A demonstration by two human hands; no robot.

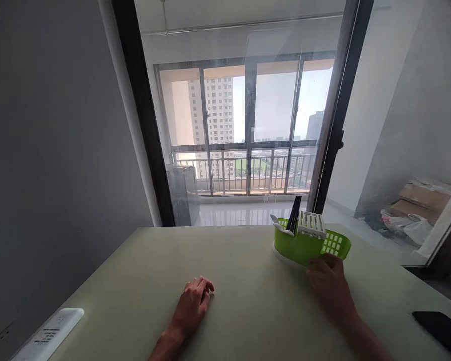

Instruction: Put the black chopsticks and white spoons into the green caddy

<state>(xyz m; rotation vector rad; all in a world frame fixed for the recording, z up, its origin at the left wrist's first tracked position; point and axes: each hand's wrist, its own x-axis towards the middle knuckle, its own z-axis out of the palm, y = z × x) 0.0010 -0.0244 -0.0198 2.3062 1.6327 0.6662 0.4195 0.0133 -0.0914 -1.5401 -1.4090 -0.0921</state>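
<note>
My right hand (327, 275), blurred by motion, is at the front right of a green utensil caddy (296, 248) with a white base. Its fingers overlap the caddy's lower wall; their grip is unclear. Black chopsticks (294, 214) and white spoons (280, 224) stand in the caddy's left part. A white slotted rack (311, 224) sits across its middle, and the pierced right section (332, 243) shows its grid wall. My left hand (196, 298) rests on the pale table (225, 250), fingers loosely curled in, nothing visible in them.
A white power strip (56, 331) lies at the table's left edge. On the right edge is a flat black object (441, 328). Beyond the far edge stands a dark-framed glass door (330, 125); cardboard boxes (424, 200) and plastic bags (409, 225) lie behind the glass.
</note>
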